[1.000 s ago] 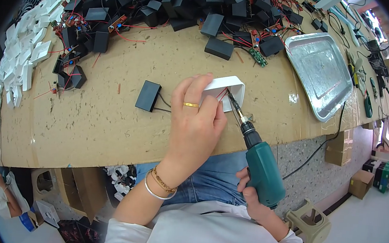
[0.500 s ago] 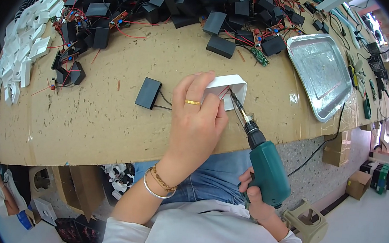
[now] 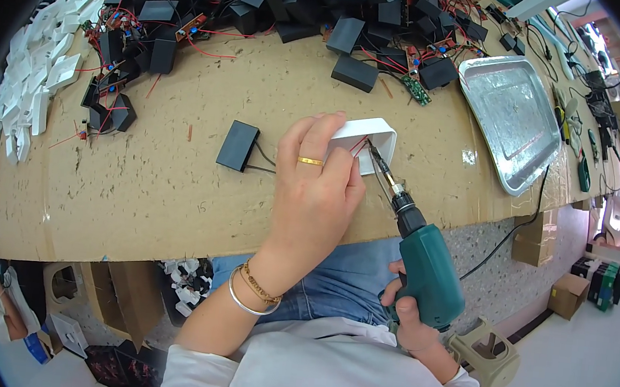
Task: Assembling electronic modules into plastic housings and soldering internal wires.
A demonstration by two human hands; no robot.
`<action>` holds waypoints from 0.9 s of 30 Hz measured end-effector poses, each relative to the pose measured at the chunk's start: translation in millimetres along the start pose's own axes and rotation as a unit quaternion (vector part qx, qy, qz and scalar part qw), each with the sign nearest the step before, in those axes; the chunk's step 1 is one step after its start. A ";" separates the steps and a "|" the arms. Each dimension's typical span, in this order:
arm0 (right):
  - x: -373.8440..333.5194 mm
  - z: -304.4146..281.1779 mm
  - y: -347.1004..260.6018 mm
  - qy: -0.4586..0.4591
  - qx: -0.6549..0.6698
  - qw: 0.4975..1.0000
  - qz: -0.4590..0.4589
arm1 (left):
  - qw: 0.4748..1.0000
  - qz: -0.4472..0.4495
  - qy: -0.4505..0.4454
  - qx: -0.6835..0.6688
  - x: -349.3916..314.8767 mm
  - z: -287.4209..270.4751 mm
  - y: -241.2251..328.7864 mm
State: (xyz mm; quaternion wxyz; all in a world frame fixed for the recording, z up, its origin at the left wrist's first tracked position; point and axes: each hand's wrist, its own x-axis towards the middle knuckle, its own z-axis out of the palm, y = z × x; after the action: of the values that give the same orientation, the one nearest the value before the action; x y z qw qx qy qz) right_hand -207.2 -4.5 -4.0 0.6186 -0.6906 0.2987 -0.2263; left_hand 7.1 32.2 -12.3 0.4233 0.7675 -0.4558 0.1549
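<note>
My left hand (image 3: 319,179) is closed around a white plastic case (image 3: 386,135), its open side facing me, with thin red wires (image 3: 359,147) running inside. In my right hand (image 3: 408,306) is a green soldering gun (image 3: 429,278), held by its handle below the table edge. Its metal tip reaches into the case and lies at the red wires; whether it touches them is too small to tell. A black box (image 3: 238,146) lies left of my left hand, and dark leads run from it toward the case. My left fingers hide part of the case.
Black boxes (image 3: 354,73) with red wires and small circuit boards (image 3: 416,90) are heaped along the far side. White casings (image 3: 62,73) pile up at left. A metal tray (image 3: 514,120) sits at right, beside hand tools (image 3: 584,171). A black cord (image 3: 505,246) hangs off the table edge.
Almost nothing has moved. The case, my hands and the soldering gun keep nearly the same places, with only a slight shift of the whole view.
</note>
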 end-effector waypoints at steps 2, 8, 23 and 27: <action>-0.3 1.5 -1.9 0.009 0.034 0.999 0.019 | 1.000 -0.001 -0.001 0.000 0.1 -0.4 0.1; -0.8 0.1 -0.7 0.004 0.030 0.999 0.024 | 1.000 -0.002 0.001 -0.002 0.3 -0.5 0.5; -4.0 1.2 2.6 0.016 0.102 0.994 0.021 | 1.000 -0.001 0.001 -0.003 -0.1 0.4 0.1; -4.7 0.6 5.5 0.012 0.090 0.996 0.015 | 1.000 -0.001 0.001 -0.001 0.0 -0.4 0.1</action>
State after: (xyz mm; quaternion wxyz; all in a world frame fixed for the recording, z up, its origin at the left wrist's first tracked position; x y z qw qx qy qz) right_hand -210.9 -1.2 -9.2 0.6779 -0.6248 0.2951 -0.2510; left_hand 7.1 32.5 -12.0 0.4247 0.7671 -0.4551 0.1549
